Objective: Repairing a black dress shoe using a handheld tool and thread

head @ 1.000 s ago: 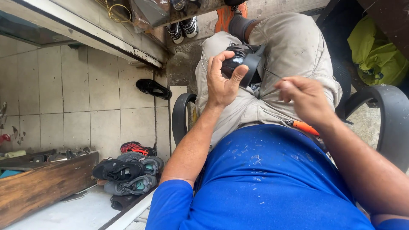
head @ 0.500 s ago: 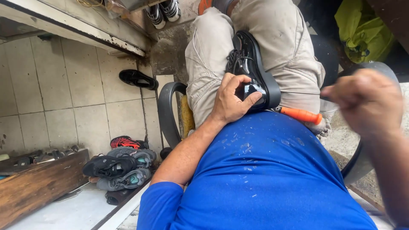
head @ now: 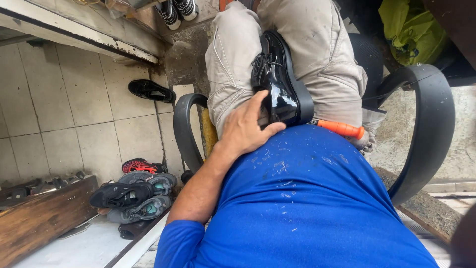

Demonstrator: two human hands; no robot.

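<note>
Firmly now: my left hand (head: pixel 248 130) clasps the glossy black shoe (head: pixel 277 79) on my lap; keep its heel pinned; right hand unseen.

A black chair armrest (head: pixel 430 124) curves down the right side, and a matching armrest (head: pixel 184 130) stands at the left, just beside a yellow cushion edge (head: pixel 208 133). On the pale tiled floor (head: pixel 74 104) lies a single black dress shoe (head: pixel 148 91), well apart from a heap of sneakers (head: pixel 134 196) lower down: grey and black ones with a red one (head: pixel 139 165) behind them. A worn wooden plank (head: pixel 42 221) sits at the lower left. At the top edge stand two black-and-white sneakers (head: pixel 177 10) near a peeling white ledge (head: pixel 79 30). A yellow-green bag (head: pixel 409 30) rests in the upper right corner.
</note>
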